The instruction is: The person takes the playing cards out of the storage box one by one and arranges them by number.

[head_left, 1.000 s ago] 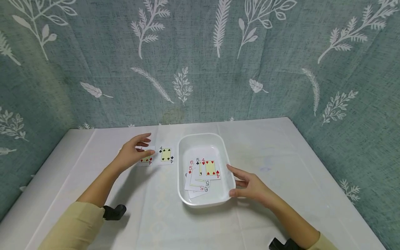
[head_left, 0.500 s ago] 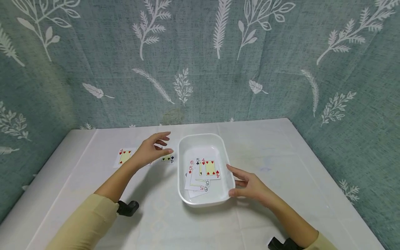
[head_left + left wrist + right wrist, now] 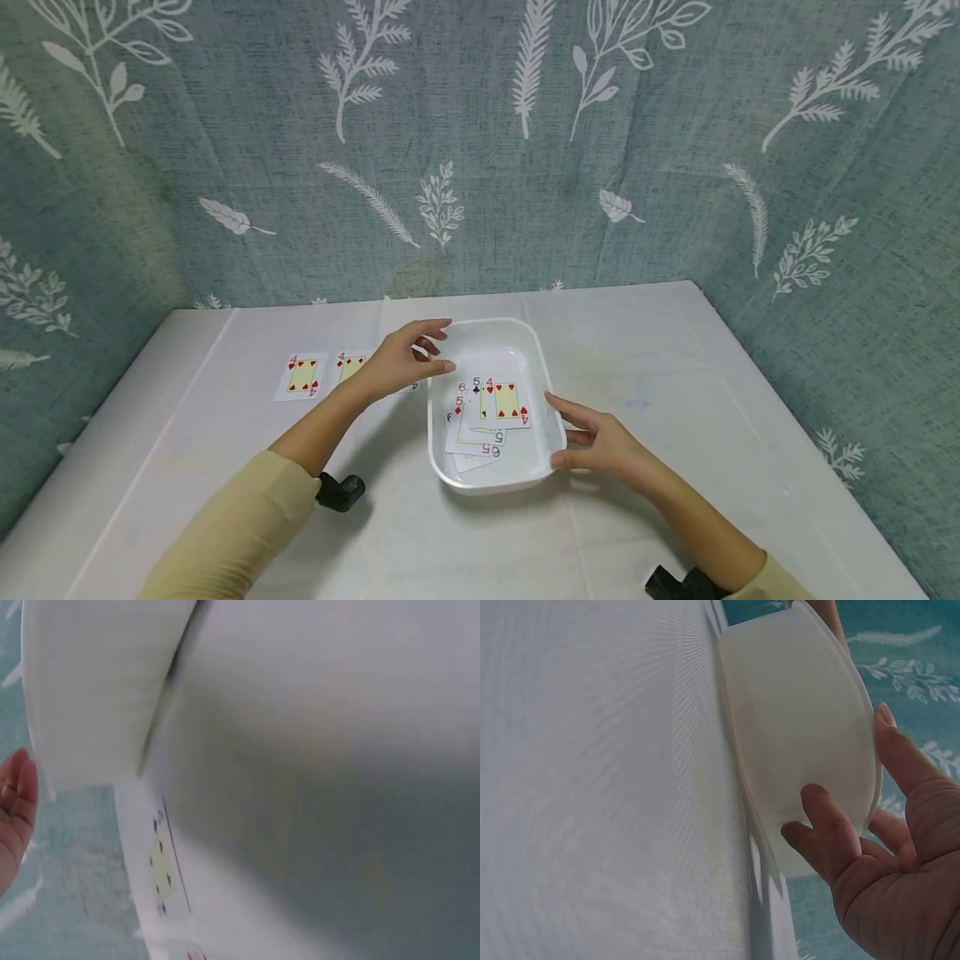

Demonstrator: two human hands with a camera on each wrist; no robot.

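Observation:
A white plastic tray (image 3: 498, 475) stands mid-table with several overlapping playing cards (image 3: 510, 406) in it; a red four lies uppermost. My right hand (image 3: 607, 446) holds the tray's right side by the rim; the right wrist view shows fingertips (image 3: 825, 810) against its outer wall. Over the left rim hovers my left hand (image 3: 397, 358), fingers loosely bent and holding nothing. Left of the tray lie a four of hearts (image 3: 302, 377) and another red four (image 3: 349, 365), partly covered by that hand. A black four (image 3: 161, 870) shows in the left wrist view, mostly hidden from the head view.
A white cloth (image 3: 405, 542) covers the table. Green fabric with white leaf prints (image 3: 480, 208) hangs behind it and along both sides. The left forearm, in a tan sleeve (image 3: 240, 529), reaches across the front left of the table.
My left hand has moved right, from above the cards on the table to the tray's left rim, uncovering the left red fours. My right hand and the tray stay put.

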